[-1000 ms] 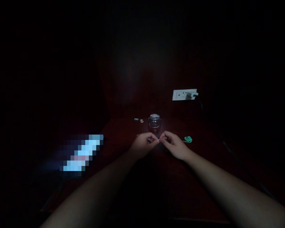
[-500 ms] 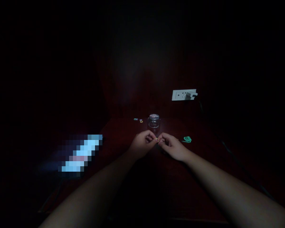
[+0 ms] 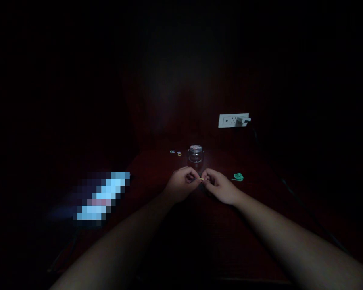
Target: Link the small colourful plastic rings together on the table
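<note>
Between the fingertips of both hands is a small yellow ring (image 3: 202,179), seen nearly edge-on as a thin strip. My left hand (image 3: 181,185) pinches its left end with thumb and forefinger, the other fingers curled. On the opposite side my right hand (image 3: 220,187) is closed in a similar pinch. Just beyond the hands stands a clear lidded jar (image 3: 195,156). A few small coloured rings, one of them a yellow ring (image 3: 179,154), lie left of the jar. Right of my right hand rests a bundled green cord (image 3: 238,177).
A bright, pixelated slab (image 3: 105,197) lies at the left of the dark red table (image 3: 230,249). On the back wall is a white socket plate (image 3: 225,121) with a plug (image 3: 243,120) in it. A dark cable (image 3: 296,197) runs down the right side.
The yellow ring has turned from showing its round opening to a thin, nearly edge-on strip. Both hands stay in almost the same place.
</note>
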Tool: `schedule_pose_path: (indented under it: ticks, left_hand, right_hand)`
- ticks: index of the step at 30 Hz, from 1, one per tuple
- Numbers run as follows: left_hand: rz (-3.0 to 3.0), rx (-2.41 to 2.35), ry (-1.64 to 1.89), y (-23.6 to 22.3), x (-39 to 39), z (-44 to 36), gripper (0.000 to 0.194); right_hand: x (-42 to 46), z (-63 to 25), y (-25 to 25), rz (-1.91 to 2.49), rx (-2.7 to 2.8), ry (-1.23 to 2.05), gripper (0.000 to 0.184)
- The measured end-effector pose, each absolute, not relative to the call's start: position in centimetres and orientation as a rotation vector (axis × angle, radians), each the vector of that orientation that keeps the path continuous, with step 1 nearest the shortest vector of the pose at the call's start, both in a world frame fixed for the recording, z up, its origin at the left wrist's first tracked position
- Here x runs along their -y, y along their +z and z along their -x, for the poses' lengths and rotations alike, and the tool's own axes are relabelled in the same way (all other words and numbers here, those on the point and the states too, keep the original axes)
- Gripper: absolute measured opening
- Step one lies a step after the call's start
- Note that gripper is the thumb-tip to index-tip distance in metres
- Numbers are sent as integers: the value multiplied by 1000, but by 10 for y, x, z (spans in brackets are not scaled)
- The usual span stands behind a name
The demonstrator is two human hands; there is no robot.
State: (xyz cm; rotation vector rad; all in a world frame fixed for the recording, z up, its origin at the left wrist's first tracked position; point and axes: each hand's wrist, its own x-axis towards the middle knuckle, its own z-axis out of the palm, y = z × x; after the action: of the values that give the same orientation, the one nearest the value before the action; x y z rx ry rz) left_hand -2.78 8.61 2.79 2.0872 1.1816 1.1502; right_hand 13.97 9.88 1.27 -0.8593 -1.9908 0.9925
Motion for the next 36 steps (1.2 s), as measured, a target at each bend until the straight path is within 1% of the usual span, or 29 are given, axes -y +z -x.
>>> schedule_pose_path:
  ticks: [7, 17, 25, 36]
  left_hand:
    - [-2210, -1098, 1140, 32, -81, 27, 11]
    - [-2218, -1065, 1168, 30, -83, 27, 10]
    - [-2207, -1079, 1227, 29, -88, 27, 12]
    - [-2102, -1134, 1249, 26, -88, 25, 14]
  right_hand:
    - [-99, -140, 13, 831, 2041, 961, 7]
    - [-99, -140, 15, 838, 2056, 972, 18]
    - [-98, -141, 17, 822, 2062, 948, 20]
    - [-96, -140, 19, 843, 2006, 1085, 28]
